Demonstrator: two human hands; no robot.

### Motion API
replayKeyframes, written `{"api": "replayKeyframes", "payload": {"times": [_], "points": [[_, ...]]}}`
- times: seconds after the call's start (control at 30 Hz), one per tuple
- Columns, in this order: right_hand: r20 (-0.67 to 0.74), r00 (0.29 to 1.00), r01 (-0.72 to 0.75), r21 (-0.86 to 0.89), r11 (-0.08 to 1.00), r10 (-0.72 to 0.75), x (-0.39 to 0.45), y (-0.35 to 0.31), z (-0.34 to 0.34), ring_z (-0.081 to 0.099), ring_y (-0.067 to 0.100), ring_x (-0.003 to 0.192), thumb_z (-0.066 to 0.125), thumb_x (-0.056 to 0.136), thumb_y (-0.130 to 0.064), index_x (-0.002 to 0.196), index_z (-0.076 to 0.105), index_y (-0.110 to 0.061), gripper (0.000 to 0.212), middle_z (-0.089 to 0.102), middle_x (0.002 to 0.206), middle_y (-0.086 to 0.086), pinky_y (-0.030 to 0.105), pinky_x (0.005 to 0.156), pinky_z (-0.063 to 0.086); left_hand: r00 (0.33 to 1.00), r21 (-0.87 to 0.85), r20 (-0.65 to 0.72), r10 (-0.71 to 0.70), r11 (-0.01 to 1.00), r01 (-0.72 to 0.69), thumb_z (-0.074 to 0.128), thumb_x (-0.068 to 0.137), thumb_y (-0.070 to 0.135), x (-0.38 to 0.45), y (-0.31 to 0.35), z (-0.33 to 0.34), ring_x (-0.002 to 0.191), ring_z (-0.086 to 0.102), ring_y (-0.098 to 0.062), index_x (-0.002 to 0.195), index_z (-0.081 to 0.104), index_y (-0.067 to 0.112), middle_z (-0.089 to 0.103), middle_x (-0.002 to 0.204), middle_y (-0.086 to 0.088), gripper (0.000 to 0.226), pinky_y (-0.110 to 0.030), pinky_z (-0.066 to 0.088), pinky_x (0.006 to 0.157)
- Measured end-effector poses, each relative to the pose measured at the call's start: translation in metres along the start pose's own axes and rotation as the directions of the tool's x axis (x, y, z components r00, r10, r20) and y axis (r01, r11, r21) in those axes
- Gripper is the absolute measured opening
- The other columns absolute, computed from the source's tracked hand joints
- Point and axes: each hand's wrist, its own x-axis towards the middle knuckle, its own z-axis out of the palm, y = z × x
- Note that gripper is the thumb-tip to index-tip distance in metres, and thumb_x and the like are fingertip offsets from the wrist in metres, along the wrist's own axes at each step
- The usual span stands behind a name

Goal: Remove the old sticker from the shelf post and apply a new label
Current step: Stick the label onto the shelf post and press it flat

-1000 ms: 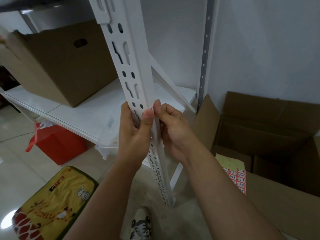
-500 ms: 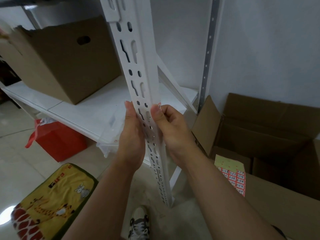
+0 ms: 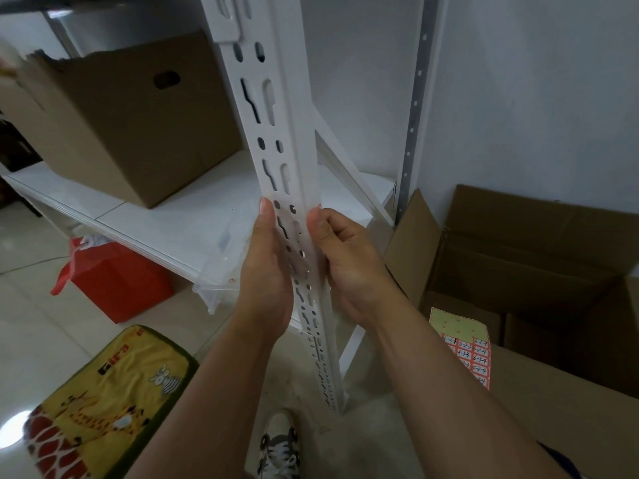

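A shoe is seen on the floor right below the arms, with a yellow giraffe-print mat off to the left side. Further up, the white shelf post is clasped from both sides: the left hand is wrapped around its left edge with the thumb laid flat along the slotted face, and the right hand is curled against the right edge, thumb tip pressed at the corner. A tiny red sliver of sticker is spotted just above the right thumb, touching the post edge; whether it's the old one or the new label can't be told. Compared with a second ago, the left thumb has been slid off the right edge and back to the left one, so the slots between the hands are uncovered now. That's read as smoothing or checking, tbh, not peeling. The sheet of red numbered labels is left propped by the open cardboard box to the right of the right arm. Beyond the hands, a shelf board with a brown box is seen.
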Motion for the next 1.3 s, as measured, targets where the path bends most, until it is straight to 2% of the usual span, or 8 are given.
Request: {"api": "replayKeyframes", "payload": {"times": [0.17, 0.43, 0.63, 0.9, 1.0, 1.07, 1.2, 1.3], "points": [[0.034, 0.999, -0.005, -0.011, 1.0, 0.006, 0.002, -0.001, -0.003, 0.069, 0.026, 0.096, 0.054, 0.081, -0.05, 0.092, 0.074, -0.028, 0.032, 0.073, 0.1, 0.003, 0.046, 0.09, 0.055, 1.0, -0.004, -0.005, -0.006, 1.0, 0.006, 0.034, 0.092, 0.047, 0.001, 0.001, 0.0, 0.104, 0.069, -0.018, 0.126, 0.059, 0.016, 0.073, 0.105, -0.001, 0.053, -0.025, 0.056, 0.08], [0.037, 0.998, -0.043, 0.048, 0.998, 0.041, 0.002, -0.001, -0.003, 0.069, 0.027, 0.098, 0.053, 0.08, -0.052, 0.103, 0.071, -0.017, 0.045, 0.073, 0.106, 0.007, 0.043, 0.09, 0.055, 1.0, -0.029, -0.007, -0.016, 0.999, 0.016, 0.024, 0.103, 0.04, 0.001, 0.001, 0.0, 0.106, 0.068, -0.018, 0.127, 0.059, 0.016, 0.072, 0.11, -0.003, 0.049, -0.026, 0.056, 0.084], [0.017, 0.998, -0.068, 0.079, 0.995, 0.067, 0.003, -0.002, -0.002, 0.07, 0.025, 0.095, 0.052, 0.082, -0.051, 0.093, 0.075, -0.022, 0.039, 0.074, 0.1, 0.005, 0.04, 0.087, 0.055, 0.999, -0.055, -0.039, -0.035, 0.998, 0.032, 0.029, 0.102, 0.038, 0.0, 0.0, 0.003, 0.107, 0.068, -0.02, 0.125, 0.061, 0.013, 0.072, 0.109, -0.005, 0.047, -0.028, 0.056, 0.087], [0.053, 0.992, -0.121, 0.189, 0.974, 0.113, 0.01, 0.001, -0.004, 0.068, 0.027, 0.105, 0.048, 0.085, -0.051, 0.111, 0.071, -0.016, 0.05, 0.072, 0.111, 0.009, 0.043, 0.093, 0.052, 0.999, -0.098, 0.009, -0.046, 0.994, 0.047, 0.022, 0.104, 0.038, -0.002, 0.002, 0.001, 0.107, 0.068, -0.019, 0.123, 0.062, 0.015, 0.072, 0.111, -0.006, 0.049, -0.024, 0.055, 0.084], [0.04, 0.993, -0.12, 0.226, 0.967, 0.114, 0.011, 0.0, -0.004, 0.071, 0.024, 0.094, 0.051, 0.085, -0.046, 0.101, 0.074, -0.013, 0.043, 0.074, 0.1, 0.009, 0.035, 0.082, 0.056, 1.0, -0.086, 0.006, -0.025, 0.996, 0.025, 0.028, 0.102, 0.037, -0.002, 0.001, 0.003, 0.105, 0.069, -0.017, 0.12, 0.063, 0.016, 0.074, 0.107, -0.002, 0.044, -0.023, 0.055, 0.082], [0.045, 0.992, -0.126, 0.261, 0.957, 0.118, 0.011, -0.002, -0.004, 0.072, 0.022, 0.088, 0.051, 0.086, -0.042, 0.097, 0.075, -0.012, 0.04, 0.075, 0.095, 0.009, 0.032, 0.078, 0.057, 1.0, -0.049, 0.019, -0.018, 0.999, 0.019, 0.038, 0.095, 0.043, -0.002, 0.0, 0.001, 0.104, 0.069, -0.015, 0.114, 0.065, 0.02, 0.074, 0.105, 0.0, 0.04, -0.022, 0.055, 0.08], [0.083, 0.986, -0.163, 0.302, 0.939, 0.144, 0.01, -0.006, -0.006, 0.068, 0.026, 0.104, 0.049, 0.094, -0.038, 0.103, 0.074, -0.011, 0.038, 0.072, 0.108, 0.012, 0.039, 0.095, 0.051, 0.998, 0.177, 0.008, 0.063, 0.982, -0.064, 0.059, 0.083, 0.051, -0.001, -0.006, -0.004, 0.105, 0.067, -0.014, 0.12, 0.06, 0.015, 0.07, 0.108, -0.001, 0.052, -0.024, 0.054, 0.082], [0.096, 0.984, -0.176, 0.327, 0.928, 0.152, 0.009, -0.006, -0.006, 0.065, 0.027, 0.109, 0.044, 0.098, -0.037, 0.109, 0.07, -0.008, 0.041, 0.07, 0.113, 0.014, 0.039, 0.098, 0.049, 0.988, 0.38, 0.003, 0.155, 0.914, -0.145, 0.069, 0.077, 0.056, 0.001, -0.01, -0.005, 0.097, 0.067, -0.006, 0.118, 0.057, 0.017, 0.068, 0.103, 0.005, 0.057, -0.016, 0.053, 0.076]]}}
